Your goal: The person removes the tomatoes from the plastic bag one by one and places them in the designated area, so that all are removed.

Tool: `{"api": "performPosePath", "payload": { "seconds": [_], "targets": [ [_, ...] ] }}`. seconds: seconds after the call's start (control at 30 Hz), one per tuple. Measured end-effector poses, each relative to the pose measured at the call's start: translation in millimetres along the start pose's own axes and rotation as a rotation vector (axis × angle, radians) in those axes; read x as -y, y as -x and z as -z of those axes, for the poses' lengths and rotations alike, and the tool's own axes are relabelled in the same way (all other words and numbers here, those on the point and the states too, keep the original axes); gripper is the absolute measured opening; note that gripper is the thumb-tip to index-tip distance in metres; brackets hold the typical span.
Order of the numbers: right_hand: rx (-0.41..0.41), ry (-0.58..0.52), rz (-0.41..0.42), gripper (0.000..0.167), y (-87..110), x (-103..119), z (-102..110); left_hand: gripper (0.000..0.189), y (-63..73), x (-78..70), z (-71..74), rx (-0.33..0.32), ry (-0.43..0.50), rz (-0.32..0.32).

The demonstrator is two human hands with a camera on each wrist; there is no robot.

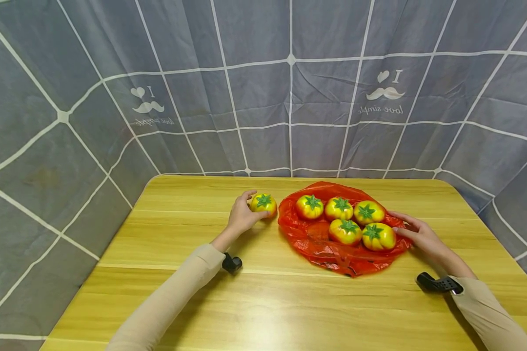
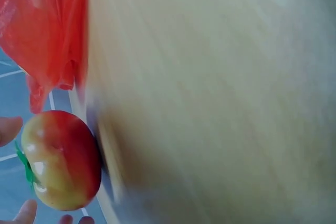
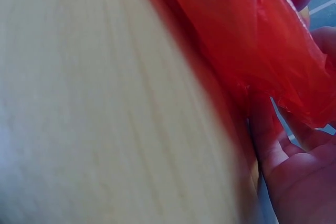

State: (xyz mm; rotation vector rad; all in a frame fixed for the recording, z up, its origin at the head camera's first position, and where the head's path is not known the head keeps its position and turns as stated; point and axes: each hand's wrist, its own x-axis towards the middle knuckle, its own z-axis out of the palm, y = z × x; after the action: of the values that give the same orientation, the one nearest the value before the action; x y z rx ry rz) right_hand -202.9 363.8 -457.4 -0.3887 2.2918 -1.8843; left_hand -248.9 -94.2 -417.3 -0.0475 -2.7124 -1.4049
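A yellow-red toy tomato (image 1: 264,205) with a green star-shaped top sits on the wooden table, left of a spread red plastic bag (image 1: 303,240). My left hand (image 1: 242,214) is around this tomato, thumb on the near side and fingers on the far side. In the left wrist view, the thumb and fingertips stand slightly apart from the tomato (image 2: 62,161). Several more tomatoes (image 1: 344,232) lie on the opened bag. At the bag's right edge, my right hand (image 1: 426,240) holds the red plastic (image 3: 247,35) between thumb and fingers; some fingers are partly hidden behind it.
The wooden table (image 1: 263,302) ends at a grey curtain (image 1: 263,107) with white lines, which also hangs along both sides. Black straps (image 1: 439,284) are on both wrists, beside beige sleeves.
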Motion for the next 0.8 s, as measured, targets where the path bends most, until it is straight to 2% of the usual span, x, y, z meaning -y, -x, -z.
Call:
{"api": "performPosePath", "payload": {
  "seconds": [0.17, 0.37, 0.6, 0.73, 0.8],
  "targets": [
    [0.003, -0.003, 0.009, 0.044, 0.3, 0, 1, 0.07, 3.7, -4.1, -0.3, -0.026, 0.014, -0.03],
    [-0.017, 0.079, 0.006, 0.044, 1.0, 0, 1, 0.068, 8.4, -11.0, -3.5, -0.088, 0.016, -0.1],
    [-0.013, 0.067, 0.006, 0.044, 1.4, 0, 1, 0.064, 16.2, -21.1, -9.9, -0.159, 0.03, -0.237],
    [-0.013, 0.061, 0.011, 0.044, 1.4, 0, 0, 0.063, 21.7, -28.0, -14.8, -0.146, 0.063, -0.3],
    [-0.007, 0.02, 0.005, 0.044, 1.4, 0, 0, 0.063, 23.6, -31.0, -17.8, -0.127, 0.075, -0.321]
  ]
}}
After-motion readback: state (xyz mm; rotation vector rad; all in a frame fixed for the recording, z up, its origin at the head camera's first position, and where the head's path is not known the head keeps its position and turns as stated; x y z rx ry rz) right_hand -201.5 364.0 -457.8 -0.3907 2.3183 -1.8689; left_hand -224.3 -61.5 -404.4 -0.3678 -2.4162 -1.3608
